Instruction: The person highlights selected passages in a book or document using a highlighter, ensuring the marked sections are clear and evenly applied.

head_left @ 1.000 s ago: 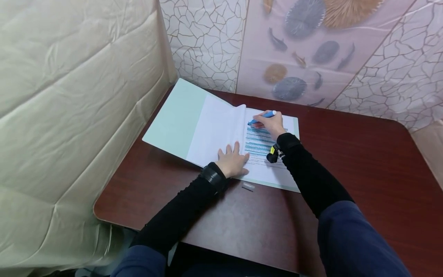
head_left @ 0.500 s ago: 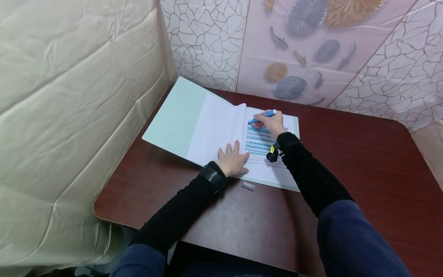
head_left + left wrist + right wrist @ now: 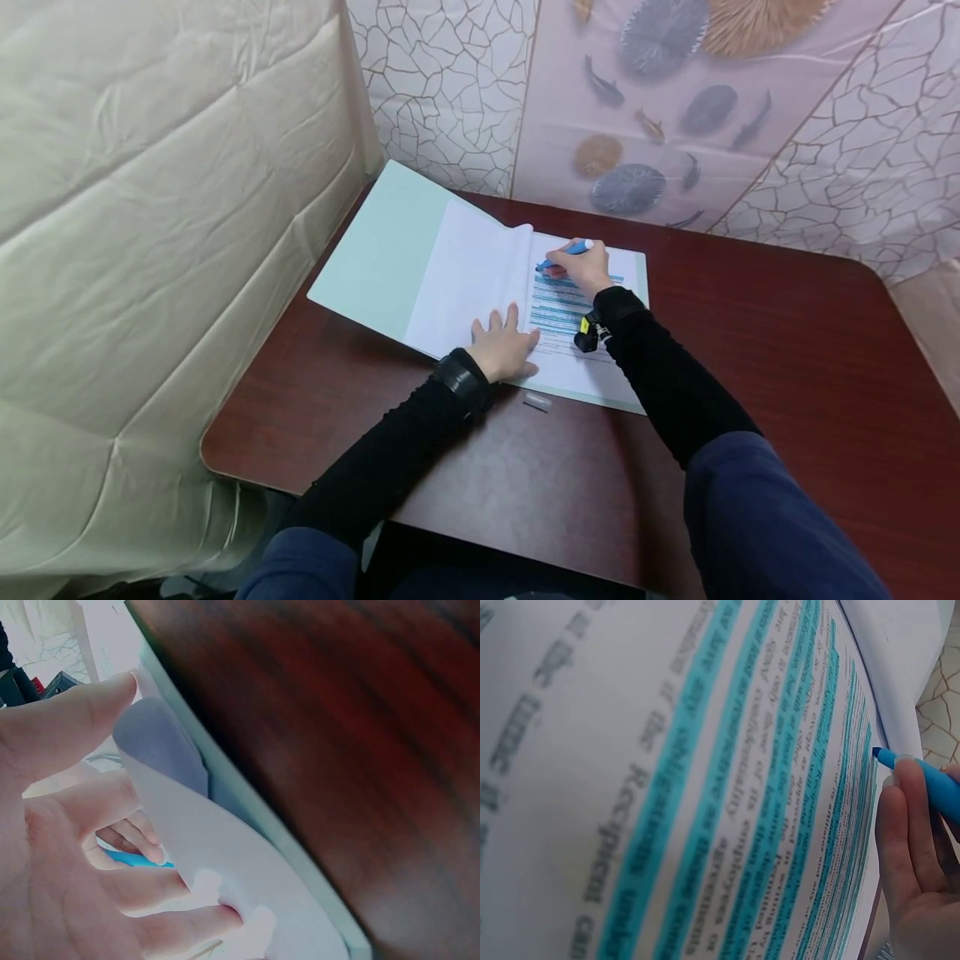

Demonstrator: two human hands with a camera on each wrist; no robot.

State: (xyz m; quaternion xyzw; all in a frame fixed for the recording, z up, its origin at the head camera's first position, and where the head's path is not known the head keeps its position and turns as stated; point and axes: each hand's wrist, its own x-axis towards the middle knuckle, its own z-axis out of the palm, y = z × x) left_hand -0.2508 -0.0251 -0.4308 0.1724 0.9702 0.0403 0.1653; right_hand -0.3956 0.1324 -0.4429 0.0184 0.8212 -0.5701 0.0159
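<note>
A pale green folder point(image 3: 382, 250) lies open on the table, with white sheets in it. My left hand point(image 3: 501, 350) rests with spread fingers near the fold, against the turned-over page point(image 3: 468, 258), which bends into a curl in the left wrist view. My right hand point(image 3: 588, 267) pinches a blue highlighter point(image 3: 934, 784), its dark tip at the left end of a line near the top of the printed sheet point(image 3: 562, 367). Several lines of print carry blue strokes point(image 3: 679, 750). Whether the tip touches the paper I cannot tell.
A small greyish piece point(image 3: 537, 402), perhaps a cap, lies on the brown table point(image 3: 750, 358) just below the folder. Cream cloth point(image 3: 187, 208) hangs along the left side, and a patterned covering point(image 3: 450, 100) rises behind the table.
My right hand and the highlighter have shifted slightly left over the sheet. My left hand stays where it was, holding its spread pose.
</note>
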